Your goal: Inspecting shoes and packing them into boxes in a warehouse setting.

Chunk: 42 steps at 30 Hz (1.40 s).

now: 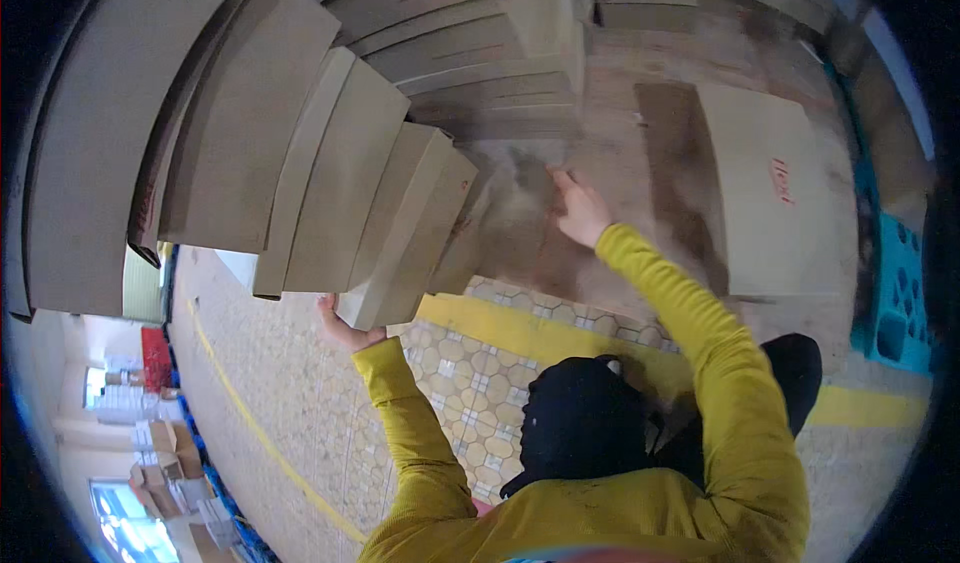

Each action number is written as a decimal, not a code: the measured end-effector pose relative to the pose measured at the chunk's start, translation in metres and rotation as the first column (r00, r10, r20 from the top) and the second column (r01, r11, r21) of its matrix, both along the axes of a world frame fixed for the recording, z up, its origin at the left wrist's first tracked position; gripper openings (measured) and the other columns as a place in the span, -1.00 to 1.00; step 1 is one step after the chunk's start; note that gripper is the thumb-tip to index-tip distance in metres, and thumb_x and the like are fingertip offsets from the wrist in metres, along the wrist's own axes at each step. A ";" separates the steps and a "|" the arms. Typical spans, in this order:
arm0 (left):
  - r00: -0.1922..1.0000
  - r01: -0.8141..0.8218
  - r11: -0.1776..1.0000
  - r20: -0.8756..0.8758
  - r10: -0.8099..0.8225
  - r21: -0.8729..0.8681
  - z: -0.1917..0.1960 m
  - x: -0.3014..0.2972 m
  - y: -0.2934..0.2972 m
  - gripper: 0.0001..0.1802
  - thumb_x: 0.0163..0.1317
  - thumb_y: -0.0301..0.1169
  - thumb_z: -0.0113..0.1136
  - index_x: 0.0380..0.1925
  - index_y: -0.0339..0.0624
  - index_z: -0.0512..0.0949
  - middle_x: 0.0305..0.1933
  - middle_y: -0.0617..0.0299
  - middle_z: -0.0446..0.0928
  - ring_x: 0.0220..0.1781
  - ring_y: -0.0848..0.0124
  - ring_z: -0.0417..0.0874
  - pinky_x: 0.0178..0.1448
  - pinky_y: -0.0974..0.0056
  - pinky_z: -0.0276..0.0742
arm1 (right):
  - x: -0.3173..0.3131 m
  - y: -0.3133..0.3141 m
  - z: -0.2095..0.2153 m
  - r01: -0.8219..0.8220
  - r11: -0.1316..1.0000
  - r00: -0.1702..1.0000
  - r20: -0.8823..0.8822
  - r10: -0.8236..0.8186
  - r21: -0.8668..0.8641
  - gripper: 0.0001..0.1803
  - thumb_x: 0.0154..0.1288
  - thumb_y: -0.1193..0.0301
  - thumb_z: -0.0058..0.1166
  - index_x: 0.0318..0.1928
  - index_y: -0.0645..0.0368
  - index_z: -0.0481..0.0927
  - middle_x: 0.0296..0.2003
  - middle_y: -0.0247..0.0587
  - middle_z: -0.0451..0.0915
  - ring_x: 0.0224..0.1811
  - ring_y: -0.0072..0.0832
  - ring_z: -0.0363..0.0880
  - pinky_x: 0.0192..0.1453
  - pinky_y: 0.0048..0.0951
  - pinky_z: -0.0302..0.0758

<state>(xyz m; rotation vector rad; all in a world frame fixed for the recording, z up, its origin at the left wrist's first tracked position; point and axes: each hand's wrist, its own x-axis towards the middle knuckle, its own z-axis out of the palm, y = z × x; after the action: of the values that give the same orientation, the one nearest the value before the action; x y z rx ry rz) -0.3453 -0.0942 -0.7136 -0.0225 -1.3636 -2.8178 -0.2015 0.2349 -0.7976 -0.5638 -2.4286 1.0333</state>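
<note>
"Two yellow sleeves (720,358) are filling the near view. What are the hands doing?"

"The left hand (352,333) is sitting at the near lower corner of a box (415,233), its thumb showing past the edge. The other fingers are partly hiding, so I cannot tell whether they are clamping."

"And the right hand (582,210)?"

"It is pointing its slightly bent fingers at a blurred brown patch beside the box. Blur is masking any contact, so I cannot tell whether it is gripping."

"Where exactly is the box standing?"

"It is forming the right end of a close row of boxes (250,123), above the tiled floor (470,383)."

"How will it handle?"

"I am judging it stiff along the folds and softer mid-panel. Its contents aren't showing, so I am leaving the weight open. Smooth card may be slipping under dry fingers, and corners may be crushing. I am favouring opposite lower edges, palms flat, fingers spread."

"What is lying farther out?"

"A carton (770,223) with red print is lying to the right, and a teal crate (888,293) is standing beyond it. Far off at lower left, more cartons (165,448) are piling up near a bright window (130,523)."
</note>
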 end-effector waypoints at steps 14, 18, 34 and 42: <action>0.954 0.214 0.965 0.243 -0.174 -0.150 -0.039 -0.003 0.071 -0.39 0.08 -0.06 0.06 0.11 -0.09 0.31 0.05 0.14 0.43 0.06 0.17 0.46 0.00 0.05 0.47 | 0.181 0.104 0.072 0.048 0.896 0.655 0.663 -0.362 0.441 0.06 -0.21 0.44 0.22 0.36 -0.26 -0.04 0.37 -0.06 -0.13 0.32 0.25 -0.05 0.16 0.36 0.13; 0.961 0.185 0.891 0.267 -0.075 -0.414 -0.044 -0.002 0.073 -0.36 0.06 0.02 0.09 0.12 -0.01 0.31 0.09 0.15 0.38 0.15 0.17 0.37 -0.05 -0.02 0.47 | 0.236 0.173 0.164 0.074 0.767 0.985 -0.169 0.045 0.637 -0.13 -0.30 0.60 0.06 0.23 0.21 0.23 0.15 0.02 0.35 0.19 -0.22 0.34 0.23 -0.32 0.30; 0.257 -0.290 0.671 -0.731 -0.632 -0.682 -0.009 0.185 0.288 -0.65 -0.05 -0.65 0.19 -0.16 -0.31 0.52 -0.06 -0.02 0.48 -0.03 0.18 0.52 0.02 0.19 0.46 | 0.382 0.264 0.066 0.427 0.487 0.552 0.206 -0.808 0.762 -0.78 0.12 0.30 0.03 -0.26 0.13 0.57 -0.22 -0.04 0.54 -0.13 -0.10 0.51 -0.10 -0.19 0.49; -0.063 0.536 0.004 -0.045 -0.997 -0.844 -0.088 0.291 0.462 -0.54 -0.04 -0.57 0.18 -0.04 -0.25 0.47 -0.14 -0.01 0.55 -0.11 0.25 0.60 -0.02 0.24 0.50 | 0.352 0.273 -0.081 0.678 0.630 0.727 0.475 -0.496 -0.379 -0.15 -0.11 -0.07 0.30 0.03 0.38 0.43 -0.17 0.07 0.55 -0.18 -0.26 0.55 -0.16 -0.28 0.52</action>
<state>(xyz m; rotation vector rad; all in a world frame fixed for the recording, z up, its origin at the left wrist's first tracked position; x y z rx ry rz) -0.0544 0.3676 -0.8013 -2.6579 -2.3652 -1.7880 0.1500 0.5074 -0.8782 -1.7363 -1.8891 1.3654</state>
